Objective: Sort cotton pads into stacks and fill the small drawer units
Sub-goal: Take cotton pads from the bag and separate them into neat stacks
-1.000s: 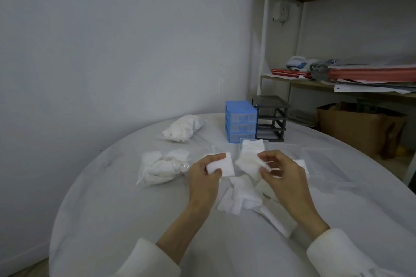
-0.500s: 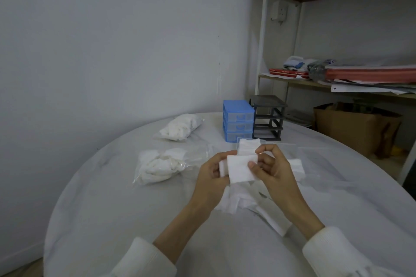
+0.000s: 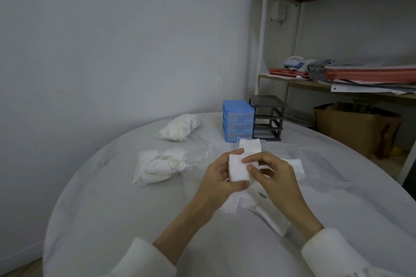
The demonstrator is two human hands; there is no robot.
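Above the desk (image 3: 112, 198), both hands grip one pad stack (image 3: 239, 170): left hand (image 3: 219, 183) cradles it, right hand (image 3: 273, 177) pinches its top; flat face toward camera, long axis near upright.

The cotton pads (image 3: 239, 168) were plain white, as were the bagged pads (image 3: 157, 167) and the sleeves (image 3: 144, 258); one drawer unit (image 3: 238, 120) was blue, the other (image 3: 267, 117) dark grey, the table (image 3: 112, 209) pale grey

A storeroom-like office corner: shelving (image 3: 281, 36) stacked with papers (image 3: 369, 78), round table (image 3: 112, 198).
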